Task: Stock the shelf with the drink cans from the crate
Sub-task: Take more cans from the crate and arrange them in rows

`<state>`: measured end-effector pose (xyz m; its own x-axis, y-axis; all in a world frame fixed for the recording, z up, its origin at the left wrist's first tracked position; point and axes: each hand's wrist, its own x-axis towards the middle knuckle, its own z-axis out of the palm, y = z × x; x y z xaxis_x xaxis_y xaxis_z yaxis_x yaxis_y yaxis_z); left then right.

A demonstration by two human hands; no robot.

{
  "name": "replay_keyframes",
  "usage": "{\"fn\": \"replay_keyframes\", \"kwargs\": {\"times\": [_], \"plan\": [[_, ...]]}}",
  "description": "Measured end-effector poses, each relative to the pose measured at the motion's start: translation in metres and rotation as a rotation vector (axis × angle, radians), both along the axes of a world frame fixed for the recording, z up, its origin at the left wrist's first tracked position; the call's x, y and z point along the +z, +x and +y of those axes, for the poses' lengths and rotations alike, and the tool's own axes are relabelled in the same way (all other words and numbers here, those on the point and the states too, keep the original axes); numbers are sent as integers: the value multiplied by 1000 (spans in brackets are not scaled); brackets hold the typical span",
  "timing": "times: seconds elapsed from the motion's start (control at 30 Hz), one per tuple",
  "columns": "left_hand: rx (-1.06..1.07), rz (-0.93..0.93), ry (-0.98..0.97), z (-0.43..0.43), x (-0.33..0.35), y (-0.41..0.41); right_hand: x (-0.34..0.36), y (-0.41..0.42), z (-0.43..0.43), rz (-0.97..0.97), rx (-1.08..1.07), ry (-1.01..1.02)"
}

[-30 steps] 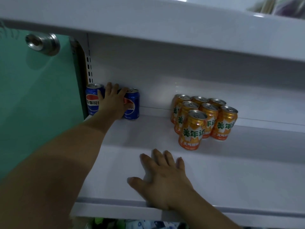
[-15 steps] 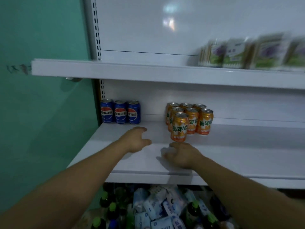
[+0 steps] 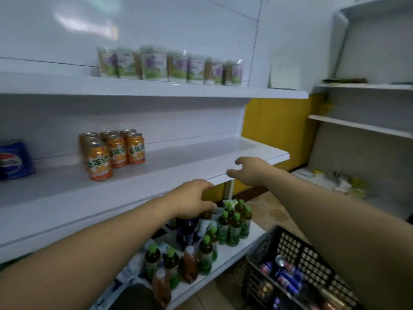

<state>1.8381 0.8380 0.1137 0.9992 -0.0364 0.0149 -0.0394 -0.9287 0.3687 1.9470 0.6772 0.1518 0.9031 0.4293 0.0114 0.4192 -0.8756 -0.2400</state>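
– Hands first: gripping anything?
– Nothing. Left hand empty, fingers loosely curled downward, at the front edge of the middle shelf; contact with it unclear. Right hand empty too, thumb and fingers spread in a loose curve above that same edge, nearer its right end. Apart from each other, touching no can.
– Nearest the lens?
– Black plastic crate at lower right, standing beside the bottom shelf, with drink cans jumbled inside, blue ones among them. Too blurred to count.
– Beyond that?
– Bottom shelf crowded with green-capped bottles, upright, directly below the left hand. Two pale-capped bottles of brown drink nearer its front.
– Then the middle shelf?
– Carrying a tight cluster of orange cans, upright, green-and-white lettering on the labels, left of both hands and well apart from them. Further left, at the frame's edge, a blue can, upright, blurred and partly cut off.
– Higher up?
– Row of green-and-purple cartons side by side on the top shelf.
– Farthest back?
– Yellow wall panel past the middle shelf's right end; second white shelving unit at far right, contents too blurred to name.
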Motion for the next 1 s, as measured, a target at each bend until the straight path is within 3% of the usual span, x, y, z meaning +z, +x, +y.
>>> {"fn": "replay_keyframes", "kwargs": {"times": [0.47, 0.63, 1.0], "plan": [[-564, 215, 39, -170, -68, 96, -56, 4, -198, 126, -593, -9], [-570, 322, 55, -179, -136, 142, -120, 29, -225, 223, -706, -24], [-418, 576, 150, -168, -304, 258, -300, 155, -243, 610, -571, 21]]}}
